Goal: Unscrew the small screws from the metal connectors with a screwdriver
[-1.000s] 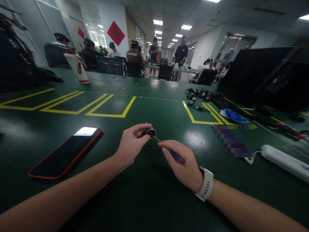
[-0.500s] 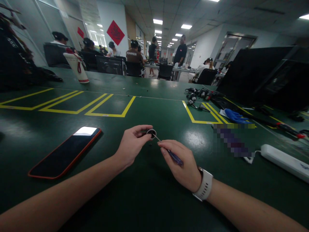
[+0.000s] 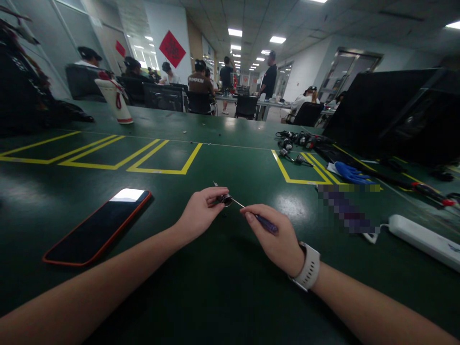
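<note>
Between the thumb and fingers of my left hand (image 3: 201, 211) is a small dark round part with a metal rim (image 3: 226, 200). A thin pointed tip sticks up just behind those fingers. My right hand (image 3: 275, 235) is closed round the purple handle of a screwdriver (image 3: 268, 224), whose thin metal shaft points left and meets the round part. How far the tip goes into it I cannot make out. A tiny dark piece (image 3: 224, 215) lies on the green table (image 3: 215, 297) under the round part.
A phone in an orange case (image 3: 97, 227) lies left. Right are a white power strip (image 3: 424, 239), a blurred-out flat item (image 3: 347, 208), blue gloves (image 3: 350, 173) and several dark metal parts (image 3: 287, 143). Yellow tape (image 3: 158, 171) marks the table. A white cup-shaped object (image 3: 114, 100) stands behind.
The round part has turned in my left fingers, and a thin tip now shows behind it. My right hand and the screwdriver have shifted slightly to the right.
</note>
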Motion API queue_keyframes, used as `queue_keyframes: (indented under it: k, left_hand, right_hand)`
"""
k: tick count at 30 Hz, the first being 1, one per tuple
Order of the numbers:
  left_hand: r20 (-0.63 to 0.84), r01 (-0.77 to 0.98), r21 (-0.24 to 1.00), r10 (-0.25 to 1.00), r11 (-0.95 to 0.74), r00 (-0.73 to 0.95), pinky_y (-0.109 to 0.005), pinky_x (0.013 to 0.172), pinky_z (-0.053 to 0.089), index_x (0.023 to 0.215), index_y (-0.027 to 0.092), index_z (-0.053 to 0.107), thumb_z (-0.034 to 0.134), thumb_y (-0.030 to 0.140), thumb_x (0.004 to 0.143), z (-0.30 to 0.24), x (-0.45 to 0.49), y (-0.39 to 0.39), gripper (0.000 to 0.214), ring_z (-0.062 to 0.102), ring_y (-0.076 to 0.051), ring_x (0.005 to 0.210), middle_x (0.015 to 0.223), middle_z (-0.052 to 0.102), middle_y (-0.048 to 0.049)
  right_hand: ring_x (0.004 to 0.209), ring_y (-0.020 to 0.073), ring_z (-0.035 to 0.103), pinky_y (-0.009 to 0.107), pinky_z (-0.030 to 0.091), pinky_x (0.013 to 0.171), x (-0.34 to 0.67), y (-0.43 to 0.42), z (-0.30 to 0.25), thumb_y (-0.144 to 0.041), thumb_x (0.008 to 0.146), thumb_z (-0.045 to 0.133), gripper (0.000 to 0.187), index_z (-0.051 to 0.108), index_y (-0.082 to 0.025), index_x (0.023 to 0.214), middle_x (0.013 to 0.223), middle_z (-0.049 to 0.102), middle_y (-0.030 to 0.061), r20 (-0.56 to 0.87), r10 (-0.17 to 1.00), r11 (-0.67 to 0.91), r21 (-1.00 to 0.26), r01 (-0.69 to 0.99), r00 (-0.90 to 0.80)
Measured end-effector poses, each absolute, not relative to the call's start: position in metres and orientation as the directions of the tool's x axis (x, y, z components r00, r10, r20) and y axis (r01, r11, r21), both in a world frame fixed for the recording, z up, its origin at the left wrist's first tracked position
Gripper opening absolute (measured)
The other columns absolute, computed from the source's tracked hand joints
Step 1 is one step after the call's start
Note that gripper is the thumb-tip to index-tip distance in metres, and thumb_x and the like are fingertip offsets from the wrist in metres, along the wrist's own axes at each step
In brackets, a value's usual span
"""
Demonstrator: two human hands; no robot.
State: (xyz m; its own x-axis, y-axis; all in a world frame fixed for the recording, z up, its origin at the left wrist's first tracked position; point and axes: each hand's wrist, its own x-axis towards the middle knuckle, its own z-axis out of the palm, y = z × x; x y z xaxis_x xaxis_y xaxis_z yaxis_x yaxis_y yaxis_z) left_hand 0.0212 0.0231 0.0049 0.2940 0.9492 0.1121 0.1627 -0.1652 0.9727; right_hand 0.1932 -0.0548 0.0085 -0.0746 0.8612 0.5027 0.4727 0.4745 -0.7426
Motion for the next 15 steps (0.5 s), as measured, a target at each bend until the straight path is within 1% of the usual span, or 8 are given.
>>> queue_keyframes:
  k: [3, 6, 13, 15]
  left_hand:
    - [0.184, 0.228, 0.933, 0.914, -0.277, 0.361, -0.043, 0.096, 0.047, 0.101, 0.021, 0.069, 0.062, 0.011, 0.068, -0.0026, 0.0191, 0.0268, 0.035, 0.057, -0.024, 0.112, 0.123, 0.060, -0.0077]
    - [0.212, 0.252, 0.911, 0.894, -0.327, 0.395, -0.043, 0.096, 0.047, 0.098, 0.023, 0.070, 0.059, 0.010, 0.070, -0.0058, 0.0197, 0.0264, 0.034, 0.055, -0.024, 0.115, 0.123, 0.059, -0.0063]
    - [0.305, 0.344, 0.809, 0.841, -0.476, 0.446, -0.046, 0.101, 0.041, 0.098, 0.024, 0.071, 0.054, 0.006, 0.071, -0.0031, 0.0210, 0.0231, 0.037, 0.056, -0.024, 0.113, 0.118, 0.063, -0.0057]
    - [0.313, 0.333, 0.817, 0.847, -0.471, 0.430, -0.046, 0.101, 0.041, 0.098, 0.024, 0.071, 0.054, 0.006, 0.071, -0.0021, 0.0210, 0.0229, 0.036, 0.055, -0.024, 0.114, 0.118, 0.063, -0.0058]
  right_hand:
    - [0.080, 0.0174, 0.065, 0.033, 0.052, 0.073, 0.1955, -0.0526, 0.0073, -0.021, 0.085, 0.052, 0.017, 0.068, -0.021, 0.090, 0.087, 0.070, 0.0049, 0.465, 0.883, 0.441, -0.774, 0.455, -0.064]
    - [0.078, 0.0176, 0.065, 0.033, 0.053, 0.071, 0.1964, -0.0519, 0.0069, -0.022, 0.084, 0.053, 0.016, 0.069, -0.021, 0.088, 0.085, 0.070, 0.0049, 0.457, 0.887, 0.437, -0.783, 0.442, -0.066]
    - [0.077, 0.0176, 0.065, 0.034, 0.053, 0.072, 0.1969, -0.0518, 0.0080, -0.021, 0.083, 0.054, 0.016, 0.070, -0.020, 0.085, 0.082, 0.070, 0.0047, 0.424, 0.903, 0.409, -0.796, 0.446, -0.073]
    - [0.077, 0.0177, 0.066, 0.034, 0.053, 0.072, 0.1969, -0.0515, 0.0077, -0.021, 0.083, 0.054, 0.016, 0.070, -0.019, 0.085, 0.082, 0.071, 0.0050, 0.413, 0.909, 0.396, -0.809, 0.434, -0.061]
